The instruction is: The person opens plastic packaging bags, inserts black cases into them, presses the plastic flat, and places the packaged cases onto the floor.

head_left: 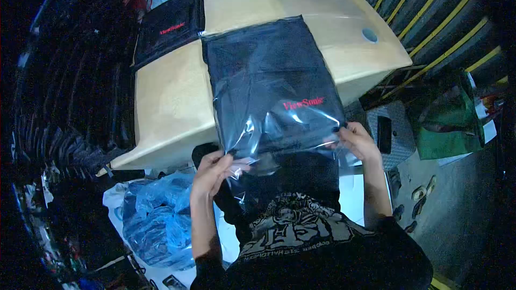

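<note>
A black bag lettered "ViewSonic" in red lay in a glossy clear plastic sleeve across the smooth cream counter.
The left hand and right hand gripped the sleeve's near corners in pinched fingers; a second "ViewSonic" bag lay farther back, left.

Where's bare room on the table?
Pale-yellow table: bare left, below the smaller black, red-lettered bag; right, between the larger black plastic-covered bag and round pale-blue spot. Crowded: near middle, by left hand and right hand.
</note>
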The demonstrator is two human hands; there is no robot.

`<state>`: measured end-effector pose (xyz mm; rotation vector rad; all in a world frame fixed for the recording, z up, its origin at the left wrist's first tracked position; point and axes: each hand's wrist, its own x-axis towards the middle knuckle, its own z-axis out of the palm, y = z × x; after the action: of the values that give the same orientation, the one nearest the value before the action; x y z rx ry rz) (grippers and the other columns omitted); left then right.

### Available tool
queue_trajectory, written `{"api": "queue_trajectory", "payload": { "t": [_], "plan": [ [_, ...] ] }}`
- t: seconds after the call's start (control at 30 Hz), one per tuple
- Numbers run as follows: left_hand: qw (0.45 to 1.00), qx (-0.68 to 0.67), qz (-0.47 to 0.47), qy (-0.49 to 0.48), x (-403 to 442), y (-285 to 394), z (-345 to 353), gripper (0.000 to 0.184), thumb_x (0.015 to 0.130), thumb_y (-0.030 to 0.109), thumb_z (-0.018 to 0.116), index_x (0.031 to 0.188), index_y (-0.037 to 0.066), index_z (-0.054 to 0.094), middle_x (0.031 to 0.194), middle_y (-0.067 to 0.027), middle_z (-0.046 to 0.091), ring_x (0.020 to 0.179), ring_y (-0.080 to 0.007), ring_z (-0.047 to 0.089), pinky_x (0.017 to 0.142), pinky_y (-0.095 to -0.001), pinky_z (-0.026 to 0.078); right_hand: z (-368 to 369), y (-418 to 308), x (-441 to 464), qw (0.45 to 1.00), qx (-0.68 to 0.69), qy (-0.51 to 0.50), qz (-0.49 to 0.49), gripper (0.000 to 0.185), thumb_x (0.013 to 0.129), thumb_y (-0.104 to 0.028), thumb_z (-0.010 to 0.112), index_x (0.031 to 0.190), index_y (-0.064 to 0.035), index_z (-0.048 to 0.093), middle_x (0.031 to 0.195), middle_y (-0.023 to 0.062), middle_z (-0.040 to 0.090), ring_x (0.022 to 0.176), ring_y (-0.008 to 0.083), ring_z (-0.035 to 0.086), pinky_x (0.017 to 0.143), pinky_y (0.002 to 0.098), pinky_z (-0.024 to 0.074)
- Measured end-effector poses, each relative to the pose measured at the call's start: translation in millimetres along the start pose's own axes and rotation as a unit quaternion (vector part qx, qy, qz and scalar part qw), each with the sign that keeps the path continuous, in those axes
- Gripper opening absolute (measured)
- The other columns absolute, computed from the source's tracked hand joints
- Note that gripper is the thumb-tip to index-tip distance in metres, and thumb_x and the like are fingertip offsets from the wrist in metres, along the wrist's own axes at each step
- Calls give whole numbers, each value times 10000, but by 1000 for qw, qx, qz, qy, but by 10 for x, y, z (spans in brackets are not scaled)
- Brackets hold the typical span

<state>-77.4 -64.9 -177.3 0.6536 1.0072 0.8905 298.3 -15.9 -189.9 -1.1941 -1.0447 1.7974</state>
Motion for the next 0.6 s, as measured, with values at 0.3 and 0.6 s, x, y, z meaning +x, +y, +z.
{"api": "queue_trajectory", "payload": {
  "t": [0.3, 0.6],
  "plan": [
    [982, 128, 88, 109, -506, 153, 306, 161, 713, 35, 748, 842, -16, 667, 713, -93, 680, 597, -117, 621, 548, -246, 477, 100, -225, -262, 993, -116, -13, -33, 69, 749, 35, 623, 812, 38, 650, 704, 113, 668, 668, 207, 677, 631, 318, 544],
    [671, 72, 238, 699, -3019, -462, 833, 212, 659, 68, 669, 828, -13, 571, 615, -65, 589, 453, -117, 528, 469, -259, 452, 1838, -872, -120, 853, -39, -514, 81, 299, 867, -131, 649, 1096, 58, 614, 988, 161, 679, 898, 235, 668, 797, 367, 542]
  ]
}}
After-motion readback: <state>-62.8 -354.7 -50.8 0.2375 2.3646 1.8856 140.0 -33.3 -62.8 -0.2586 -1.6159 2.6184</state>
